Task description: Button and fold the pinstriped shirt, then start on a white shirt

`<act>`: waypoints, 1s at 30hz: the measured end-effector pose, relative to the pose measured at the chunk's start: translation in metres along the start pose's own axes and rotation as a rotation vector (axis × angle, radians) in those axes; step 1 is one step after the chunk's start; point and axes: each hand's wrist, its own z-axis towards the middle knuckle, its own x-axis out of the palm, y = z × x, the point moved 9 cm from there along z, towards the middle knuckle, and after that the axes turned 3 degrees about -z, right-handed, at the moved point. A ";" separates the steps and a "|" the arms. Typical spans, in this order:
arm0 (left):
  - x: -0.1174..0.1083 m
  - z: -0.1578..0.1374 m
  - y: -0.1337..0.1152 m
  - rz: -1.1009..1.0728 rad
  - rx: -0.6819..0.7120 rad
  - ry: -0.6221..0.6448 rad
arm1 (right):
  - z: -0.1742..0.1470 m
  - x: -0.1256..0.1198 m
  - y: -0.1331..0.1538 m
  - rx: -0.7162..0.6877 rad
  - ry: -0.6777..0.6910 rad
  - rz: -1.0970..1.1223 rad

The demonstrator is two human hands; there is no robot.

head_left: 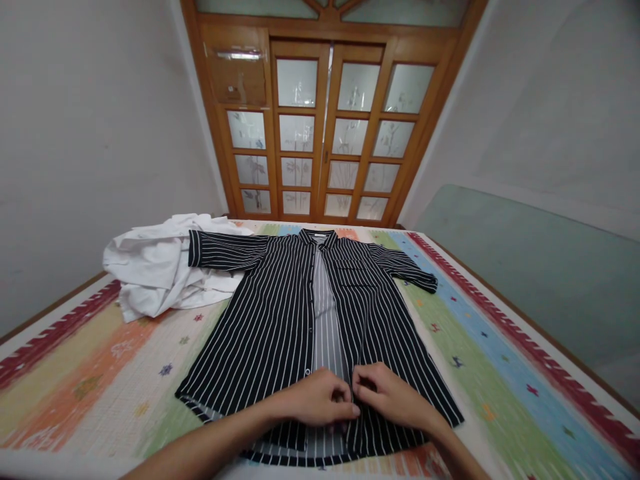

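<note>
A black short-sleeved shirt [270,313] with white stripes lies face up, its collar at the far end and its hem towards me. The front hangs unbuttoned, and the grey inner back [327,333] shows through the gap. Near the hem, my left hand [323,398] has its fingers curled closed at the edge of the right-hand front panel. Close beside it, my right hand [387,395] pinches the same front edge. The fabric between the fingertips is mostly hidden. Small buttons [308,371] run down the left-hand panel's edge.
Crumpled white cloth [160,267] lies at the left, partly under the shirt's sleeve. A patterned, colourful cover [500,360] spreads beneath everything. A pale green panel [530,253] leans along the right wall. Wooden doors with glass panes [325,133] stand beyond the far edge.
</note>
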 end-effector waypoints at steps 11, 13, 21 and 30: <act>0.016 -0.020 0.051 -0.266 -0.262 -0.278 | 0.121 -0.073 -0.018 0.078 -0.194 -0.486; 0.020 -0.019 0.055 -0.284 -0.254 -0.335 | 0.151 -0.085 -0.030 0.177 -0.244 -0.594; 0.023 -0.015 0.052 -0.139 -0.073 -0.399 | 0.217 -0.105 -0.065 0.427 -0.333 -0.772; 0.029 -0.013 0.042 -0.177 -0.025 -0.309 | 0.227 -0.124 -0.082 0.487 -0.408 -0.689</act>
